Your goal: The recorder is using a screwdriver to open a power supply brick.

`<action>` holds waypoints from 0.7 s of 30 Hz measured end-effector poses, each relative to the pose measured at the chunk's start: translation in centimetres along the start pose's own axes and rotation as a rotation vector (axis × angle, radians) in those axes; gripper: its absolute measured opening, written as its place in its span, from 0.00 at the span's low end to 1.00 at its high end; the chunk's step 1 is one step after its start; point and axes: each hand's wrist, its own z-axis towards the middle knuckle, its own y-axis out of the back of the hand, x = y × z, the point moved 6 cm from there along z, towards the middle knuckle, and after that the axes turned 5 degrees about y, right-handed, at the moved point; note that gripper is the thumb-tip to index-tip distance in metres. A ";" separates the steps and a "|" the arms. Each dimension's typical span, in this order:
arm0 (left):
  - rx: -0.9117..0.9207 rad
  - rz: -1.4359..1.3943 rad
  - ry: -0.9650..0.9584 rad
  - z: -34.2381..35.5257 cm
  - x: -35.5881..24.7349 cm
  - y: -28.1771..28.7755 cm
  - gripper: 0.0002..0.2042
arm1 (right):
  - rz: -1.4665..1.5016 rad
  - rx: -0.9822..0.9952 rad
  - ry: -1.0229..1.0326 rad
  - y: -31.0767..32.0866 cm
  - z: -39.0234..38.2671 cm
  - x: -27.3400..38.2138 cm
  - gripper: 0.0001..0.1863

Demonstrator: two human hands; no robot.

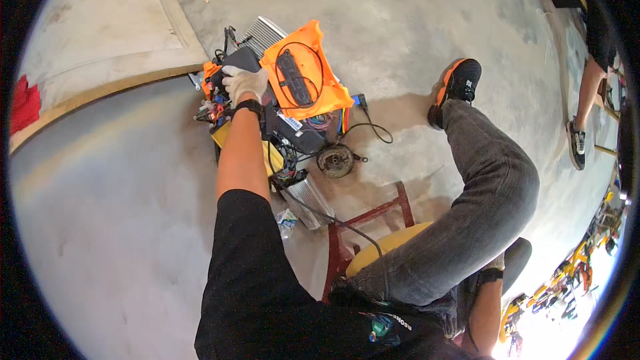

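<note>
My left hand [245,84], in a white glove with a black band at the wrist, reaches into a heap of vehicle parts on the floor. Its fingers curl down against a black plastic part [241,60]; what lies under them is hidden. Right beside it lies an orange plastic panel [319,50] bearing a black oblong piece [295,79] with a looped cable. Tangled wires [287,160] and a finned silver box [308,201] are nearer me. My right hand [495,264], gloved too, is down by my bent leg, its fingers hidden.
A round metal part [335,161] lies by the heap. I sit low on a dark red frame [369,215] with a yellow seat. A pale wood-edged board [113,33] is at the left, with red cloth [25,105]. Another person's leg [587,97] stands at far right.
</note>
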 end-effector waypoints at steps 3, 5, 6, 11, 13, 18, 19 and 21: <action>0.046 -0.022 0.033 0.9 -0.1 -0.3 0.61 | -0.021 -0.010 -0.029 -0.2 -0.7 0.9 0.27; 0.069 -0.029 0.070 1.4 -0.7 -0.7 0.65 | -0.035 -0.011 -0.034 -0.2 -0.9 1.5 0.27; 0.039 0.031 0.126 1.4 -0.8 -0.8 0.65 | -0.043 -0.011 -0.035 -0.3 -0.9 1.9 0.26; -0.049 0.092 0.176 0.6 -1.1 -1.0 0.68 | -0.054 -0.030 -0.028 -0.5 -0.7 4.3 0.26; -0.015 0.055 0.164 0.3 -0.7 -0.8 0.67 | -0.048 -0.041 -0.013 -0.6 -0.5 5.9 0.26; 0.033 -0.287 0.117 0.3 1.6 2.4 0.64 | 0.062 -0.123 -0.020 -0.9 0.5 11.1 0.25; 0.052 -0.352 0.091 0.1 2.3 3.2 0.64 | 0.128 -0.150 -0.045 -1.0 0.8 12.0 0.25; 0.081 -0.499 0.053 -0.7 3.8 4.9 0.61 | 0.322 -0.218 -0.166 -1.1 1.3 13.1 0.25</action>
